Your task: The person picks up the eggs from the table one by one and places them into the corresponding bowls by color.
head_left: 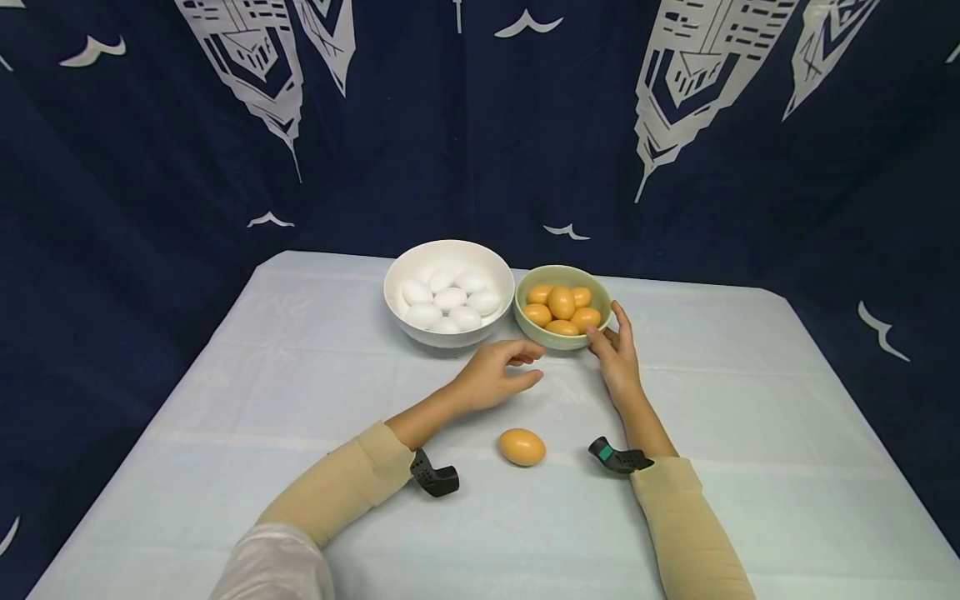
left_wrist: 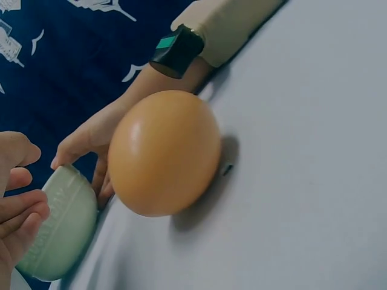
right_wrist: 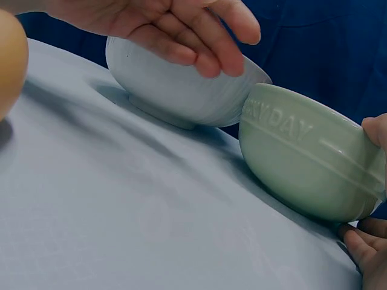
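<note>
A small green bowl (head_left: 564, 342) holds several orange-brown eggs (head_left: 561, 302). My right hand (head_left: 621, 364) grips its right side; in the right wrist view the thumb (right_wrist: 376, 129) lies at the rim and other fingers are low by the base. My left hand (head_left: 495, 375) hovers in front of the bowls, fingers relaxed and slightly bent, holding nothing. One loose orange-brown egg (head_left: 522, 447) lies on the table between the forearms, looming large in the left wrist view (left_wrist: 164, 153). Left of the green bowl stands a larger white bowl (head_left: 450, 340) with several white eggs (head_left: 450, 299).
A pale cloth covers the table (head_left: 750, 417). Behind its far edge hangs a dark blue curtain (head_left: 465, 167) with white prints. Both bowls stand side by side near that far edge. Each forearm carries a black wrist device (head_left: 435, 475).
</note>
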The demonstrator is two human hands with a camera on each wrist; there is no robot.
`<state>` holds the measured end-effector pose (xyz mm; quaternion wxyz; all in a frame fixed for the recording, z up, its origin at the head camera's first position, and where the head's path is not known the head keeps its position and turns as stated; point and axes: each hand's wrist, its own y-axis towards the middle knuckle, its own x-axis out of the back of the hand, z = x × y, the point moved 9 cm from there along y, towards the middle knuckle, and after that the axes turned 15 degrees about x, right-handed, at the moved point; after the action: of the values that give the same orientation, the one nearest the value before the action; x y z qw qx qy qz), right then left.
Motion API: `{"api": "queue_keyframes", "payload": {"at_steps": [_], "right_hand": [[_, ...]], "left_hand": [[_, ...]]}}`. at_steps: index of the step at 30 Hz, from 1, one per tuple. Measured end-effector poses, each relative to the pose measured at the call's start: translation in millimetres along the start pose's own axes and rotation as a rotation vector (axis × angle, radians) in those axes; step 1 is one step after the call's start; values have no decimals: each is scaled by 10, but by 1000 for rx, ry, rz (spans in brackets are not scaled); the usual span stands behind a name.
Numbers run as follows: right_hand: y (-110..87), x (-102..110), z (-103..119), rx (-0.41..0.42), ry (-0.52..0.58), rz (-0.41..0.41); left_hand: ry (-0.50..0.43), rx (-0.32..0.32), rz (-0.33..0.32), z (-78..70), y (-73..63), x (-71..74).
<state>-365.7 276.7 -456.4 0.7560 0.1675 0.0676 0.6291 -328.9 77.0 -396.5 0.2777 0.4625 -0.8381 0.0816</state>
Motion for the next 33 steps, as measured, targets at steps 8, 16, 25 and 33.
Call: {"api": "queue_keyframes", "payload": {"at_steps": [8,16,25,33], "right_hand": [[-3,-4,9,-8,-9,-6],[7,-9,-2,-24,30,-5],[-56,-53,223,-36,39,7],[-9,-15,-1,-14,20,-3]], "left_hand": [[0,35,74,76,-144,-100],[19,39,124,86,-266,-149],[21,21,205,97,-394,-191],[-11,75,363,144,-565,-341]]}}
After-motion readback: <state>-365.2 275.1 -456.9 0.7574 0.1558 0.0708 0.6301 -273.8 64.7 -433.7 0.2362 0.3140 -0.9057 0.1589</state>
